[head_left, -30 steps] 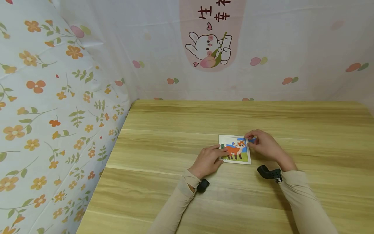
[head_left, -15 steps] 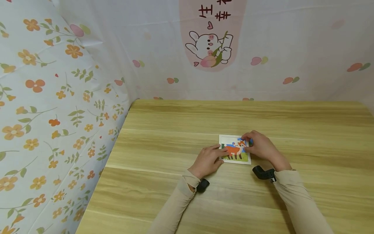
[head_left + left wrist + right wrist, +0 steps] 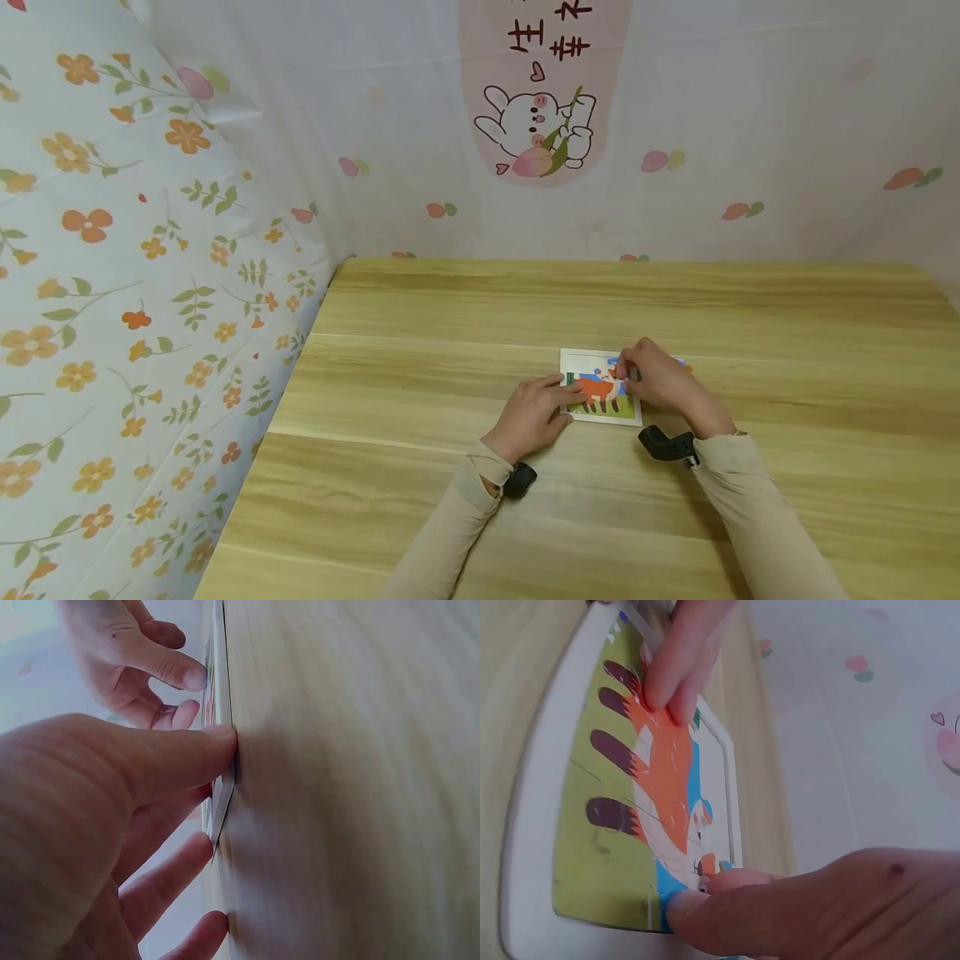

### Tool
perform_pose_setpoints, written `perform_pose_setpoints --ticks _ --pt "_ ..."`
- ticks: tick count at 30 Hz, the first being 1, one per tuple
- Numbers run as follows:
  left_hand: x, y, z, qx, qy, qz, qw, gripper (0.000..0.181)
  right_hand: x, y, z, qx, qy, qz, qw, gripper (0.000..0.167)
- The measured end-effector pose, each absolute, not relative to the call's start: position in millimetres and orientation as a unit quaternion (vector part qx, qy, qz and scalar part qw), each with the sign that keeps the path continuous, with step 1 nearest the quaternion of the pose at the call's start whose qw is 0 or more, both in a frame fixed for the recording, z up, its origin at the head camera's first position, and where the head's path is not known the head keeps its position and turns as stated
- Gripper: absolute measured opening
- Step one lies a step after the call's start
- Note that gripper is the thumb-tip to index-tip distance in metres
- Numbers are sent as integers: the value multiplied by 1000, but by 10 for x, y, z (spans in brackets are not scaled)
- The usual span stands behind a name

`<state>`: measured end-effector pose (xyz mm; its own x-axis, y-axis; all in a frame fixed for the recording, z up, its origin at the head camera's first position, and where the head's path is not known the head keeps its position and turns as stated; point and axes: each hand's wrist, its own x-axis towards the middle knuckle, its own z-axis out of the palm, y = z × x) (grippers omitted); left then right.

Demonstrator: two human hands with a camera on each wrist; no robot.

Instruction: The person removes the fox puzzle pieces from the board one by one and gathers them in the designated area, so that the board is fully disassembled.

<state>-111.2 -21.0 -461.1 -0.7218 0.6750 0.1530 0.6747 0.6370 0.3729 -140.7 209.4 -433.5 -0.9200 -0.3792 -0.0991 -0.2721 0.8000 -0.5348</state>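
Observation:
A jigsaw puzzle (image 3: 596,389) showing an orange fox lies in a shallow white tray (image 3: 602,422) on the table. Its upper left part shows bare white. My left hand (image 3: 528,417) holds the tray at its left side: fingertips rest on the fox's body, and the thumb (image 3: 217,742) is against the near edge. At the upper right, my right hand (image 3: 663,379) pinches a puzzle piece by the fox's head; its thumb (image 3: 686,907) lies on a blue part. Something blue and orange (image 3: 687,367) shows behind this hand, mostly hidden; I cannot tell whether it is held.
The wood-grain table (image 3: 420,350) extends on all sides of the tray. Behind it hangs a pale curtain (image 3: 390,133) with a rabbit print, and a floral curtain (image 3: 150,333) lines the left. Each wrist wears a black camera mount (image 3: 667,446).
My right hand has moved left and slightly inward, from the tray's right edge onto the picture by the fox's head. The blue and orange bit now shows behind it. My left hand stays put.

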Motion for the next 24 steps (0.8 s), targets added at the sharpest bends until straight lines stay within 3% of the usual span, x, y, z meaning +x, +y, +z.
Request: perform_pose_setpoints --ticks 9,24 --pt "-1111 -199 -4632 369 906 210 0 34 -1365 2098 -4325 -157 952 -253 67 33" --pt "-1106 -197 -4652 368 906 209 -5 34 -1370 2094 -4334 -148 953 -256 69 34"
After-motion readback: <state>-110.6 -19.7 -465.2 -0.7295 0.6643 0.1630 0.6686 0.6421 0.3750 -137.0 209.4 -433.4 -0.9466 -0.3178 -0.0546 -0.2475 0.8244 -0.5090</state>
